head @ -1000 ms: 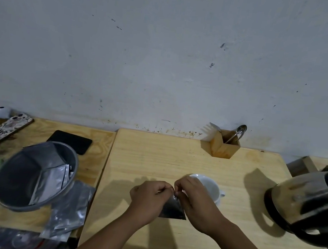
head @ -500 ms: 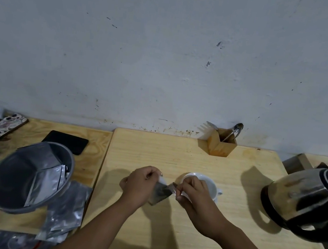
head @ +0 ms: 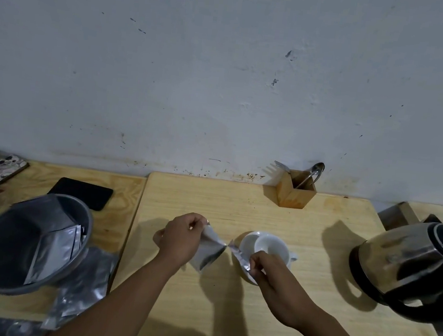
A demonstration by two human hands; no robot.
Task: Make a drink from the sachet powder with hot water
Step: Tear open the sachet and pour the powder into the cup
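Right now I am tearing the sachet (head: 209,250) open above the tabletop (head: 238,205), just left of the cup (head: 266,249). My left hand (head: 179,236) pinches the upper corner of the main pouch, fingers closed on the foil. My right hand (head: 267,267) pinches the torn strip (head: 237,252), which joins the pouch only at a thin neck, so the tear looks nearly through.

By my reckoning the task is early. The cup looks empty, with no powder or water in it that I can see. Left to do, as I judge it: finish the tear, tip the powder in, pour from the kettle (head: 410,269), and stir, probably with the spoon (head: 314,173) standing in the wooden holder (head: 290,193) by the wall.

The sachet is thin, crinkled silver foil, flat and roughly rectangular, creased where I grip it. The cup is smooth white ceramic, round, with a small handle on its far right side. The kettle is polished steel with a black base and handle, rounded and reflective. The tabletop is pale, matte wood with a soft grain.
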